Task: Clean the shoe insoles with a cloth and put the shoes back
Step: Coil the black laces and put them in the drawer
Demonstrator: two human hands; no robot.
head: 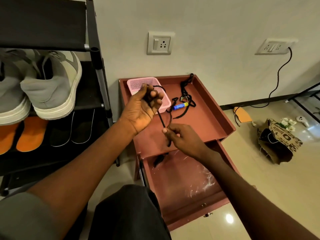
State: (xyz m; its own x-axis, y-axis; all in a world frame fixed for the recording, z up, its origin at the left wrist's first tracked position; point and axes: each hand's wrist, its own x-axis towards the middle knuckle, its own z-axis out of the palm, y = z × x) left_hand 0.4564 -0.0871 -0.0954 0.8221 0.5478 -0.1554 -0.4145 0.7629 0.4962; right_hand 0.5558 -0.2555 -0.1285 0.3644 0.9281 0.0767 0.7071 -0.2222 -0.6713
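Observation:
My left hand (142, 108) is raised above the red cabinet top (211, 122), its fingers curled round a bunched black shoelace (161, 120). The lace runs down to my right hand (183, 137), which pinches it between thumb and fingers; its end hangs below. A pair of grey sneakers (52, 87) stands on the black shoe rack (97, 54) at the left. Two orange insoles (29, 134) and two black insoles (81, 129) lie on the shelf below. No cloth is in view.
On the cabinet top sit a pink basket (138, 84), a blue tube (181, 106) and another black lace (186, 90). The drawer (183, 184) below stands pulled out. A paper bag (277, 142) lies on the floor at the right; a cable (278, 77) hangs from a wall socket.

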